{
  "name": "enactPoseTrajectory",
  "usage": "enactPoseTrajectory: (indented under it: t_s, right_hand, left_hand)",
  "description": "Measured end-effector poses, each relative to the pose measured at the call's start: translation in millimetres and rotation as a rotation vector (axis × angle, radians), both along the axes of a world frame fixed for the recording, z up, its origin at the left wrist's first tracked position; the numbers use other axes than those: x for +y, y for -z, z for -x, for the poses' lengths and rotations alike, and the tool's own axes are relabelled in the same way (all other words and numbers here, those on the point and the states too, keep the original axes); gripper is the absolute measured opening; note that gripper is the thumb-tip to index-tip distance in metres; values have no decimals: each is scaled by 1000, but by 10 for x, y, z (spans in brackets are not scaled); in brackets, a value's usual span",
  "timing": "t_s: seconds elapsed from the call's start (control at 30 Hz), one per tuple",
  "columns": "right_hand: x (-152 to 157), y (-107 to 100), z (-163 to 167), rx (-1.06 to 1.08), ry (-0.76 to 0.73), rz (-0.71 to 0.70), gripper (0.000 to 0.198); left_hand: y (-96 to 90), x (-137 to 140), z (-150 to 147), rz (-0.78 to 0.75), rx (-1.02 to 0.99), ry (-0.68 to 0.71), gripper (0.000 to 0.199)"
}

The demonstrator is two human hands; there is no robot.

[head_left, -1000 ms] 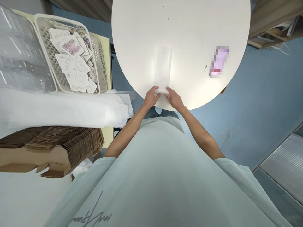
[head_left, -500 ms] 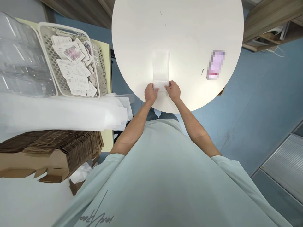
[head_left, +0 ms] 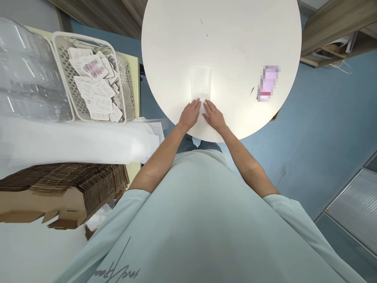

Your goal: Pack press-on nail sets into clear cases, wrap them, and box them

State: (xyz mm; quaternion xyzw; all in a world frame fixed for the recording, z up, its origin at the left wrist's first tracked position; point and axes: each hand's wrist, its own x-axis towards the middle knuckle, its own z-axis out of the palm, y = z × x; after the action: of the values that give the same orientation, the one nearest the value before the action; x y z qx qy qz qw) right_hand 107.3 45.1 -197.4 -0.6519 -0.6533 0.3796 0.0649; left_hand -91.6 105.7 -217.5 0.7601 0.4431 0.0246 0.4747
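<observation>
A translucent white sheet or sleeve [head_left: 201,80] lies on the round white table [head_left: 229,43], its near end partly covered by both hands. My left hand [head_left: 191,114] rests flat on the left of that end, fingers stretched out. From the right, my right hand [head_left: 214,114] lies over the same end with its fingers extended and its thumb apart. The two sets of fingertips point toward each other with a small gap between them. Whether the sheet is one layer or several is not clear.
A pixelated pinkish item [head_left: 268,83] lies on the table's right. On a side table to the left are a white basket [head_left: 129,84] of printed cards, clear plastic containers [head_left: 26,70], white sheets [head_left: 88,141] and stacked folded cardboard [head_left: 103,182].
Both hands have gone from pinching the folded near edge of the sheet to lying flat over it. The fold is now pressed under the fingers.
</observation>
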Motion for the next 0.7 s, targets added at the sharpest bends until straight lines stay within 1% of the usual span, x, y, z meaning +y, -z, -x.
enactPoseTrajectory:
  t_s: [0.2, 0.33, 0.43, 0.53, 0.6, 0.7]
  right_hand:
    - [-402, -10, 34, -30, -116, 40, 70]
    - [-727, -56, 130, -31, -163, 53, 75]
    - [-905, -98, 177, -34, -172, 62, 70]
    - [-972, -118, 171, -10, -169, 55, 67]
    - [-955, -112, 146, 11, -138, 40, 67]
    - [-864, -84, 114, 21, -48, 31, 71]
  left_hand:
    - [-63, -511, 277, -16, 55, 126, 88]
    - [-157, -808, 417, 0, 98, 155, 92]
    - [-213, -910, 451, 17, 119, 153, 93]
    - [-241, -905, 435, 44, 124, 83, 87]
    - [-252, -858, 406, 68, 119, -12, 76]
    - [-276, -760, 350, 116, 107, -172, 61]
